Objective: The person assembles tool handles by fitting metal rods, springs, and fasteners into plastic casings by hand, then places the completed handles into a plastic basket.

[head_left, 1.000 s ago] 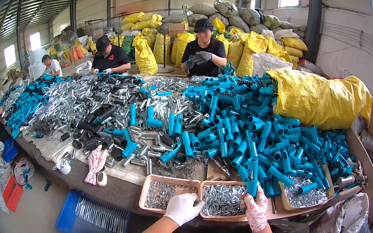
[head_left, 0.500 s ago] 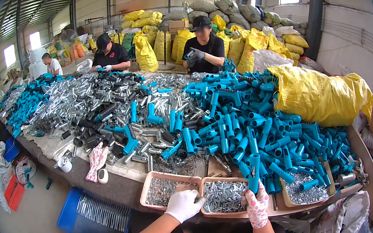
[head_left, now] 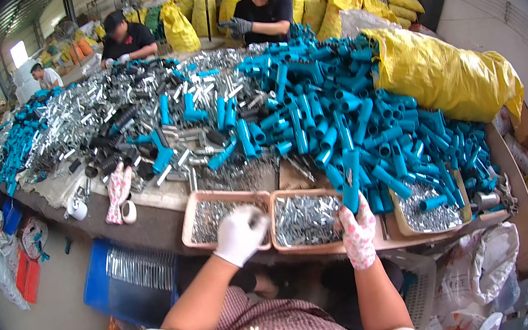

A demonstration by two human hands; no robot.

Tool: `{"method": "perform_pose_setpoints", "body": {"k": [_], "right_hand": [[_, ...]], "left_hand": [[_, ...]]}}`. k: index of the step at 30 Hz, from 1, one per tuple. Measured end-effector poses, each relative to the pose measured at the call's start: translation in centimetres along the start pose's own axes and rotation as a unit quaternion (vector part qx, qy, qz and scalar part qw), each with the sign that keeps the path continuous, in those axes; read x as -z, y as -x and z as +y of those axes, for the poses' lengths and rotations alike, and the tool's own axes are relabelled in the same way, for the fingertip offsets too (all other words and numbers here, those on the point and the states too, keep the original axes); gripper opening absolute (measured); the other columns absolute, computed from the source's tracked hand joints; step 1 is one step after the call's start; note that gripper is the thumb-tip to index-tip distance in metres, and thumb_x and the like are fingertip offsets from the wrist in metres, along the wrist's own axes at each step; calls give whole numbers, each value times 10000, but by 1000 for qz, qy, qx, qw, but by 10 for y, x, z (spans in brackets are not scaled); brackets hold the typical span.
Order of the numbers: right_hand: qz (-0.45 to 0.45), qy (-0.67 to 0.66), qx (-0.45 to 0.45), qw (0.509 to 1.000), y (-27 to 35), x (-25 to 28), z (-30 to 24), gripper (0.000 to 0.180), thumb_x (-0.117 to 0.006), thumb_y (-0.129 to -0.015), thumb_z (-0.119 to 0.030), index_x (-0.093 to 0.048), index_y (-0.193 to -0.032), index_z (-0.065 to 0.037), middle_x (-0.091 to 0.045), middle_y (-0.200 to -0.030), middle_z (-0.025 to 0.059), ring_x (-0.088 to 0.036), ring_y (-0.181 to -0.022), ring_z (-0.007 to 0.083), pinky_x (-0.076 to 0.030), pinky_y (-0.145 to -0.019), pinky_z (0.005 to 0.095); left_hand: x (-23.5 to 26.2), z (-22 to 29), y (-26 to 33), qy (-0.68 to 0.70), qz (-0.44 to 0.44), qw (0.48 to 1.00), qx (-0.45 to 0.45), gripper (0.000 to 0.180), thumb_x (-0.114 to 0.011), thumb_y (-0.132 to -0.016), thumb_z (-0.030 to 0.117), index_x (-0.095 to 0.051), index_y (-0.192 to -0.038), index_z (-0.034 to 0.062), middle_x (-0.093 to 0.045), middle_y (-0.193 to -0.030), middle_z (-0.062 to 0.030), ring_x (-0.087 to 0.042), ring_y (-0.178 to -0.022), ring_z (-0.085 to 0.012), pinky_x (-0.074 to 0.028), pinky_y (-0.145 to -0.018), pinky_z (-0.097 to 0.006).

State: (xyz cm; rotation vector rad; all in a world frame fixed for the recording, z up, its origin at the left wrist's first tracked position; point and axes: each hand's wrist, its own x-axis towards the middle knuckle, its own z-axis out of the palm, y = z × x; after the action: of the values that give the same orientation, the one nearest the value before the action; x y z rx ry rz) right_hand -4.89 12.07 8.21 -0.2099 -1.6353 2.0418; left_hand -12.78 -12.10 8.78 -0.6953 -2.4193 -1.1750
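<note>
My right hand (head_left: 358,233), in a white glove with a pink pattern, grips the lower end of a teal tubular fitting (head_left: 351,176) held upright. Its fingers are wrapped round the tube beside the middle tray (head_left: 309,249), which holds small silvery metal pieces. Over the near right corner of the left tray (head_left: 197,245), my white-gloved left hand (head_left: 240,236) has its fingers curled in a pinch. Whatever lies between those fingertips is too small and blurred to make out. Similar small metal parts fill the left tray.
Teal fittings (head_left: 312,124) lie heaped behind the trays, beside a yellow sack (head_left: 447,75). A third tray (head_left: 432,231) stands at right. Silvery and black parts (head_left: 115,111) cover the table leftward. A blue crate (head_left: 95,273) sits below the edge. Co-workers (head_left: 263,13) work across the table.
The view has tipped downward, so the table sits higher in it. My left hand has drawn back from the middle tray, its fingers curling. My right hand still holds the teal fitting.
</note>
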Motion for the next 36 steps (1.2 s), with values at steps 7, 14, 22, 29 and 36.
{"method": "perform_pose_setpoints", "body": {"k": [7, 14, 22, 29, 36], "right_hand": [[-20, -16, 11, 1000, 5, 7, 5, 556, -649, -895, -128, -418, -1393, -41, -558, -919, 4, -545, -728, 65, -486, -607, 211], [-22, -68, 33, 997, 4, 15, -2, 470, -619, -917, -125, -452, -1347, -34, -595, -915, 33, -569, -713, 90, -479, -562, 216], [-55, -33, -89, 994, 47, 15, -56, 434, -598, -919, -133, -464, -1320, -34, -601, -809, 35, -538, -618, 72, -440, -538, 206], [-269, 504, -28, 820, 77, 9, -79, 602, -690, -824, -225, -484, -1365, -60, -668, -970, 192, -662, -878, 363, -516, -781, 401], [-321, 592, 20, 739, 73, -18, -78, 617, -649, -852, -262, -439, -1399, -70, -662, -1058, 192, -657, -923, 346, -521, -794, 421]], "left_hand": [[45, -21, -8, -89, -27, 982, 163, 259, -716, -782, 215, -705, -974, 42, -698, -889, -144, -682, -822, -270, -540, -760, -362], [49, 1, -14, -286, -259, 904, 185, 360, -715, -744, 329, -715, -984, 62, -689, -1025, -155, -659, -969, -275, -507, -874, -384], [21, -29, -20, -230, -303, 920, 90, 229, -633, -776, 270, -747, -822, 77, -698, -838, -151, -665, -859, -321, -507, -836, -423], [52, -30, -7, -97, -167, 977, 87, 255, -701, -794, 315, -745, -858, 72, -697, -829, -121, -664, -808, -273, -504, -752, -384], [61, -14, 9, -25, -30, 999, -24, 130, -714, -794, 145, -723, -886, 53, -672, -818, -115, -653, -797, -267, -514, -753, -350]]}}
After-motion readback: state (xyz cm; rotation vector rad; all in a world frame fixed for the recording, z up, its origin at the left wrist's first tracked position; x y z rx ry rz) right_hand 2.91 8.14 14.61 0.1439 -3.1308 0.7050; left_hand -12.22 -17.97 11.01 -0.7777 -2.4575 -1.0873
